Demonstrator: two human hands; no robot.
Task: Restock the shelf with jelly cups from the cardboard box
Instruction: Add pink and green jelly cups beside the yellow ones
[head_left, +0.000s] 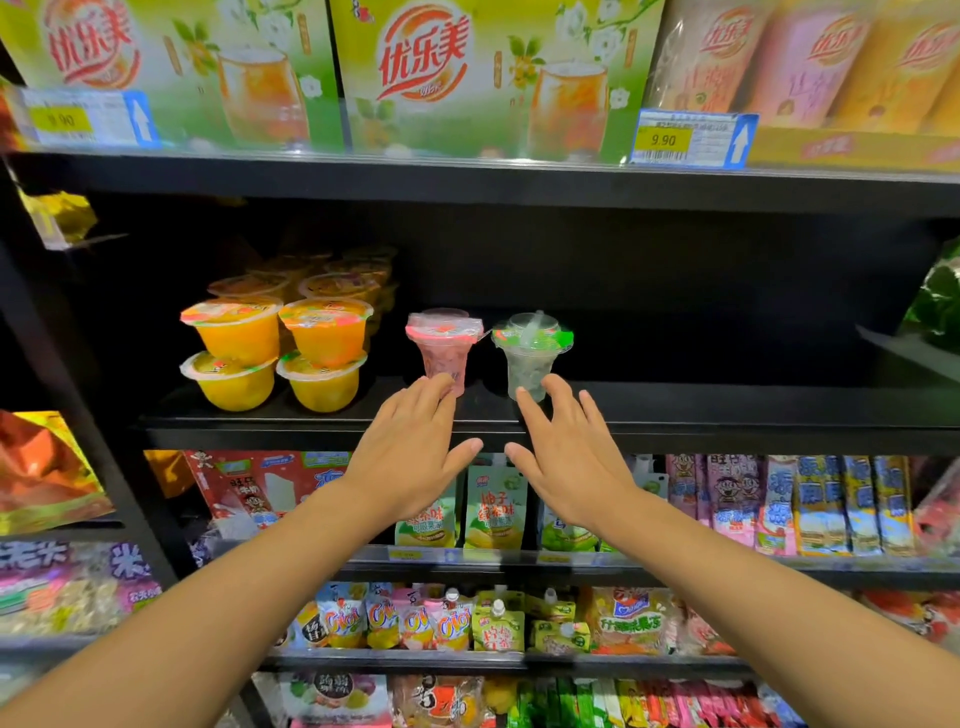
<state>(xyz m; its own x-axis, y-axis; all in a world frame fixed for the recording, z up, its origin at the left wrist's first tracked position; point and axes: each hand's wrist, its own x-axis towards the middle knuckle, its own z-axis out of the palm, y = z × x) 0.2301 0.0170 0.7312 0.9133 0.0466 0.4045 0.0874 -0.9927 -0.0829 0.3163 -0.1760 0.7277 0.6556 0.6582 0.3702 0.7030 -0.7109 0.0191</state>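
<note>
Both my grips are released, fingers straight: left hand (410, 457) just below the pink jelly cup (443, 345), right hand (566, 457) below the green jelly cup (531, 356), both upright on the shelf (727, 415). Placement looks done; next, probably more from the box, unseen. Overhead tags (663, 139) read 9.90.

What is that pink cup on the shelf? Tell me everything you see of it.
The pink jelly cup is clear plastic, tapering to a narrow base, with pink jelly inside, a pink-rimmed seal and a clear domed lid. It stands upright on the black shelf, beside a green jelly cup. The left hand's straight fingers overlap its base.
</note>
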